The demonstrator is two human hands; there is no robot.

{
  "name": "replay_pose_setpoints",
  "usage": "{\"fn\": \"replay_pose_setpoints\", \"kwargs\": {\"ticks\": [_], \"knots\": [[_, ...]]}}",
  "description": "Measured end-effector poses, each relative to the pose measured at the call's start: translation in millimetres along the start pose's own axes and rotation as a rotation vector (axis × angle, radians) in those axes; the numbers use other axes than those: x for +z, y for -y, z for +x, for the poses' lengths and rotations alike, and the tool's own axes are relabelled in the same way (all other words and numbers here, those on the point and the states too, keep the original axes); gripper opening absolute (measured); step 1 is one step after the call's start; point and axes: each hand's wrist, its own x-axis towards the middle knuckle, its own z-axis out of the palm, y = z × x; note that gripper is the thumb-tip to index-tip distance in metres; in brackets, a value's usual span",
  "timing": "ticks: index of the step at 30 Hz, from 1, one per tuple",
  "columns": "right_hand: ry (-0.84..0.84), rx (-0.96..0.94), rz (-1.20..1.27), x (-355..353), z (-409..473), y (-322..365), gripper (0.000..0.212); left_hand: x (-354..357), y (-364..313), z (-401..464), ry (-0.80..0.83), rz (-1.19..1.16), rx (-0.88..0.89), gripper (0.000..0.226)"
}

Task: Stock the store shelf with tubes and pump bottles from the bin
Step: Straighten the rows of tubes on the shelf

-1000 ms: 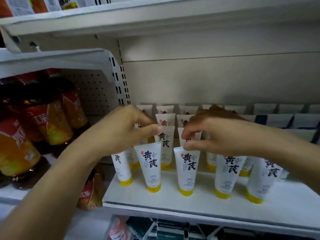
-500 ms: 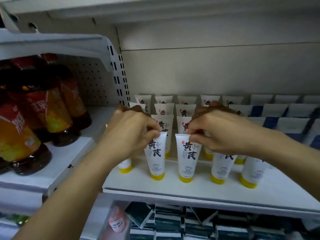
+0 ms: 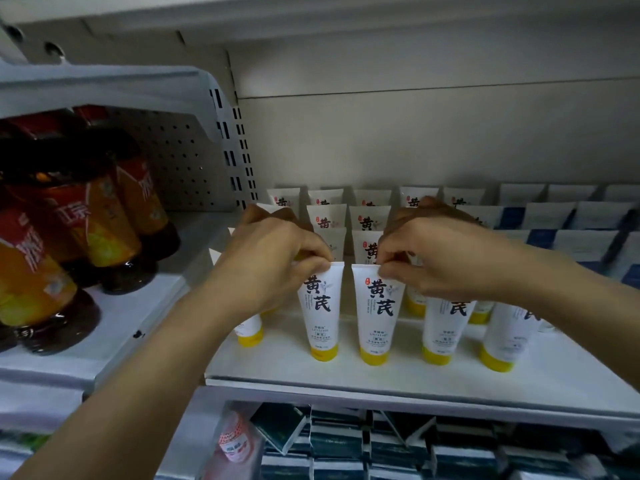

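Left hand (image 3: 273,261) grip pinches left tube (image 3: 320,310) crimp, right hand (image 3: 440,258) grip right tube (image 3: 377,313) — both upright, hanging straight below grips, caps on shelf (image 3: 381,379).

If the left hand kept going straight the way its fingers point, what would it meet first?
Probably the neighbouring tube, pinched by the right hand. The left hand points rightward across the front row, pinching its own tube; depth is unclear.

Single head view: we look forward and slightly down, close in on the white shelf (image 3: 381,379) front edge.
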Motion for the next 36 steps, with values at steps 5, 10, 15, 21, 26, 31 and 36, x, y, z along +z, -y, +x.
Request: {"fn": "replay_pose_setpoints", "kwargs": {"ticks": [5, 10, 15, 21, 26, 31, 36], "knots": [[0.000, 0.009, 0.005, -2.8, 0.0, 0.4, 0.019, 0.7, 0.8, -0.7, 0.029, -0.082, -0.001, 0.013], [0.011, 0.004, 0.004, -4.9, 0.3, -0.3, 0.018, 2.4, 1.7, 0.3, 0.051, -0.136, -0.023, 0.013], [0.027, -0.003, 0.004, -7.6, -1.2, -1.8, 0.019, 2.1, 1.0, 0.0, 0.058, -0.151, -0.034, 0.014], [0.021, 0.006, 0.023, -10.3, -2.8, -2.6, 0.018, 0.6, 3.4, 0.7, 0.053, -0.112, -0.015, 0.013], [-0.006, -0.009, 0.007, -8.3, -2.5, -2.7, 0.020, -1.4, 6.0, 0.2, 0.026, -0.080, 0.016, 0.013], [-0.008, -0.009, 0.016, -5.1, -0.4, -2.0, 0.021, 0.0, 5.3, 0.3, 0.041, -0.101, 0.007, 0.013], [-0.020, -0.012, -0.003, -4.7, -0.4, -1.9, 0.020, -0.8, 6.8, 0.4, 0.050, -0.097, -0.005, 0.014]]}}
